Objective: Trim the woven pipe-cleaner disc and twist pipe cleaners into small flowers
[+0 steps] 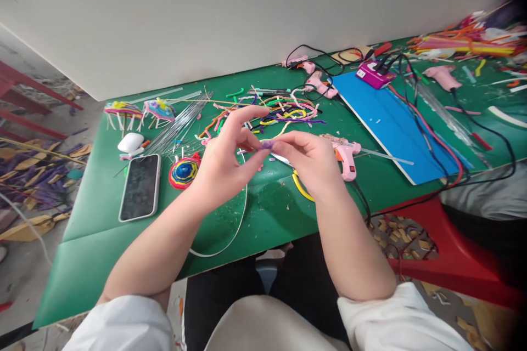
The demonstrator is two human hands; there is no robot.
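A short, fuzzy purple piece of pipe cleaner point(267, 144) is between my fingertips, above the green table. My right hand point(310, 159) pinches its right end between thumb and finger. On the left end, the thumb and a bent finger of my left hand point(224, 162) close in, while its index finger is raised and curved over. Behind my hands lies a tangle of coloured pipe cleaners point(288, 109). A pink glue gun point(348, 160) rests just right of my right hand. Left of my left wrist is a round rainbow-coloured piece point(184, 171).
A phone point(140, 187), a white case point(130, 142) and two small colourful umbrella shapes point(160, 109) lie at left, near thin wires point(181, 126). At right are a blue board point(387, 126), a purple power strip point(375, 74) and black cables. A red stool point(453, 252) stands beside the table.
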